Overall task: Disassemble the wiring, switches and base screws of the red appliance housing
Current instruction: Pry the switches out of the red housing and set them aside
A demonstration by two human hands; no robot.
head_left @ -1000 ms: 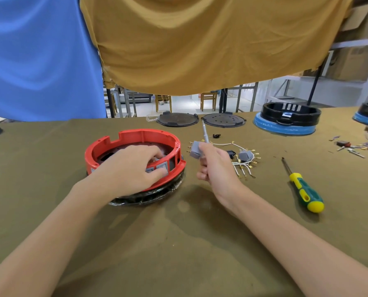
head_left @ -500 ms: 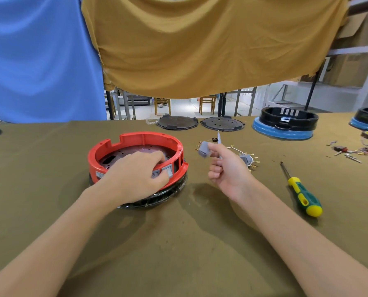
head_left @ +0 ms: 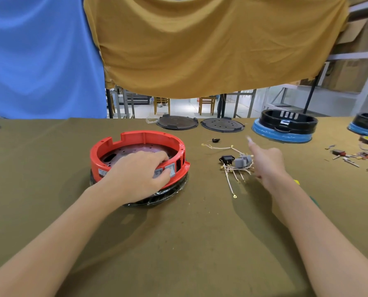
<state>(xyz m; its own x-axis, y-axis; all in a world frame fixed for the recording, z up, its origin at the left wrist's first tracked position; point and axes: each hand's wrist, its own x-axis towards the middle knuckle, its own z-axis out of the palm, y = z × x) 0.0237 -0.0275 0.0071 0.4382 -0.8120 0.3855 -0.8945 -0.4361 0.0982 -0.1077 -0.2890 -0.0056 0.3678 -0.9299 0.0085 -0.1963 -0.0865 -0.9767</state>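
A blue cloth [head_left: 39, 56] hangs across the upper left of the frame, with a mustard cloth [head_left: 211, 46] filling the upper middle beside it. Below them the olive tabletop [head_left: 50, 157] spreads over the whole lower half. Left of centre sits the red appliance housing [head_left: 135, 138], a round ring resting on a dark base wrapped in clear film. The left hand [head_left: 135, 174] lies over its near rim, fingers curled inside the ring and the thumb against the two grey switches [head_left: 167, 170] set in the wall, gripping the housing there. Just right of centre, on the tabletop, lies a loose bundle of wiring [head_left: 235, 172] with grey and black switch blocks on it. The right hand [head_left: 266, 166] hovers just beside that bundle, motion-blurred, forefinger stretched out and holding nothing. Beyond, at the far edge, lie two dark round plates [head_left: 177, 122], and to the upper right a black and blue housing [head_left: 286, 127].
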